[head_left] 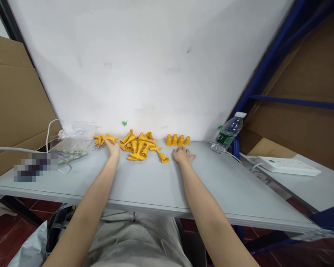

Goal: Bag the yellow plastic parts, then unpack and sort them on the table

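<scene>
My left hand (113, 148) reaches to the far edge of the grey table (161, 185) and its fingers close on a yellow star-shaped plastic piece (110, 138). To its right lies a heap of yellow trumpet-shaped plastic parts (139, 145). My right hand (183, 154) lies flat on the table with fingers spread, holding nothing, just below a row of several yellow cone caps (177, 140). One loose yellow trumpet part (163, 157) lies between my hands.
A clear plastic bag (78, 134) and small metal pieces sit at the left with a white cable (48, 133). A water bottle (228, 132) stands at the right by a white power strip (288, 165). A white wall rises behind; cardboard stands on both sides.
</scene>
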`<state>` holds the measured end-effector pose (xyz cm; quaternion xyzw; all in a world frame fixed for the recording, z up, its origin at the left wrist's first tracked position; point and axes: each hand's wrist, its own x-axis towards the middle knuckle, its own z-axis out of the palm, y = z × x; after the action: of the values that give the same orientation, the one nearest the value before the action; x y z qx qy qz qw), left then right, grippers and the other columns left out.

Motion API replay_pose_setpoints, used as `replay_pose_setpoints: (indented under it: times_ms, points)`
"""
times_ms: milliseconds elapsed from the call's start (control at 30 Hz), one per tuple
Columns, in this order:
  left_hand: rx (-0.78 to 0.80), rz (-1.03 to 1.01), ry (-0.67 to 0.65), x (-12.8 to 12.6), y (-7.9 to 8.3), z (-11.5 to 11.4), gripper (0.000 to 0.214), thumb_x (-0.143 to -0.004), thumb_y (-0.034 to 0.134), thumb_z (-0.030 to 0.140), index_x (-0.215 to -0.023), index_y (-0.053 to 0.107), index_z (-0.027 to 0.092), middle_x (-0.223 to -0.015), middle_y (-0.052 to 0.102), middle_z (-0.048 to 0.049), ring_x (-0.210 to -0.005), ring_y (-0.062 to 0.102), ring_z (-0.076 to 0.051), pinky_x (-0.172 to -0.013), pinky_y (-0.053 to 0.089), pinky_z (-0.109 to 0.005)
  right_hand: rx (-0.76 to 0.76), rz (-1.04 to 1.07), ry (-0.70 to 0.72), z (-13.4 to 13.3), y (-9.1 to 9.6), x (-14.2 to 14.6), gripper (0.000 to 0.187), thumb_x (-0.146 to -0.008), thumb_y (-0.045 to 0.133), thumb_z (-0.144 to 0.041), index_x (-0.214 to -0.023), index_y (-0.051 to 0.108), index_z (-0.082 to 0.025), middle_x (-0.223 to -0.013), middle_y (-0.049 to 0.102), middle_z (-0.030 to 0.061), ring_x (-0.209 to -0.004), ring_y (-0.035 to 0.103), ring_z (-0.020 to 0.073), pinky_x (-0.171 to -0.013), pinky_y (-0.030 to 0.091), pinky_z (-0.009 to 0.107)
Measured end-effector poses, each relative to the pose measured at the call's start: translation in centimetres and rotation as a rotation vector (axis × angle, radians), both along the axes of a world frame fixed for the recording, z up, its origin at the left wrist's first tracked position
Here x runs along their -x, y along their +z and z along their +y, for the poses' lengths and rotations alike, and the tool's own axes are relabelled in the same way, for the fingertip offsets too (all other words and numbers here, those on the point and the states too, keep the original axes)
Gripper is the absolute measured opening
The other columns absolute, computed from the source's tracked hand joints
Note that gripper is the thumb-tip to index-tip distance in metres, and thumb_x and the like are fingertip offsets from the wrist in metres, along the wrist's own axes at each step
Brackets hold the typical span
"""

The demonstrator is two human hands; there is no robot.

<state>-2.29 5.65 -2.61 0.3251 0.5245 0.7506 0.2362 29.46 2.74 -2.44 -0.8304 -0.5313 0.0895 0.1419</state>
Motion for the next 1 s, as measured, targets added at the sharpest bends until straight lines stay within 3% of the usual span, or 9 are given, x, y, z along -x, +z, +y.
replay_pose_setpoints:
  times_ms: [133,267,400,500,667,833,1000]
  points:
    - [0.072,0.126,0.034,1.8,1.1,0.8,0.072,-0.078,0.056,0.001,-0.146,0.040,0.017,-0.137,0.056,-0.0134,-0.129,0.053,-0.019,-0.114,0.036,-0.038,-0.023,0.006,0.013,-0.4,0.3,0.3,0.053,-0.097,0.026,-0.032,-0.142,0.047,-0.015,-0.157,0.033,0.0158,-0.144,0.026,0.0327,-0.112,0.011,0.068]
    - [0.138,0.477,0.052,4.3,1.5,1.6,0.052,-0.076,0.055,0.002,-0.126,0.061,0.016,-0.146,0.050,-0.0137,-0.138,0.043,-0.024,-0.119,0.029,-0.042,-0.042,-0.015,0.019,-0.9,1.2,1.0,0.047,-0.095,0.030,-0.025,-0.133,0.057,-0.015,-0.146,0.048,0.0191,-0.135,0.038,0.0331,-0.111,0.015,0.065]
    - [0.184,0.609,0.004,6.8,1.0,2.1,0.044,-0.071,0.056,0.000,-0.111,0.066,0.016,-0.147,0.049,-0.0127,-0.138,0.043,-0.025,-0.118,0.030,-0.045,-0.085,-0.049,0.056,-1.4,2.5,2.3,0.043,-0.094,0.033,-0.021,-0.124,0.062,-0.013,-0.127,0.061,0.0208,-0.124,0.052,0.0329,-0.106,0.029,0.056]
    - [0.332,0.782,-0.056,8.0,0.5,2.1,0.048,-0.069,0.055,-0.001,-0.113,0.065,0.013,-0.150,0.044,-0.0163,-0.142,0.038,-0.027,-0.119,0.026,-0.047,-0.124,-0.047,0.141,-1.7,3.4,3.6,0.043,-0.097,0.031,-0.028,-0.114,0.067,-0.011,-0.111,0.068,0.0224,-0.114,0.059,0.0344,-0.099,0.038,0.048]
    - [0.598,1.160,-0.135,7.7,0.6,1.7,0.064,-0.078,0.048,0.006,-0.143,0.046,0.011,-0.159,0.027,-0.0166,-0.149,0.020,-0.028,-0.122,0.014,-0.051,-0.018,-0.079,0.335,-2.3,4.0,5.6,0.040,-0.094,0.041,-0.043,-0.103,0.070,-0.018,-0.103,0.073,0.0142,-0.105,0.065,0.0303,-0.090,0.044,0.040]
    - [0.707,1.253,-0.211,6.5,0.7,1.4,0.067,-0.088,0.041,0.021,-0.152,0.031,0.007,-0.162,0.015,-0.0178,-0.150,0.009,-0.030,-0.122,0.013,-0.050,0.049,-0.104,0.424,-3.0,4.2,6.5,0.028,-0.090,0.046,-0.030,-0.100,0.071,-0.022,-0.101,0.074,0.0089,-0.102,0.066,0.0260,-0.086,0.044,0.035]
    - [0.721,1.275,-0.253,5.5,0.4,1.1,0.064,-0.090,0.038,0.024,-0.151,0.032,0.004,-0.161,0.015,-0.0195,-0.150,0.011,-0.030,-0.121,0.013,-0.050,-0.007,-0.084,0.356,-3.0,4.4,6.4,0.031,-0.090,0.047,-0.027,-0.111,0.067,-0.016,-0.108,0.071,0.0149,-0.105,0.064,0.0305,-0.088,0.043,0.038]
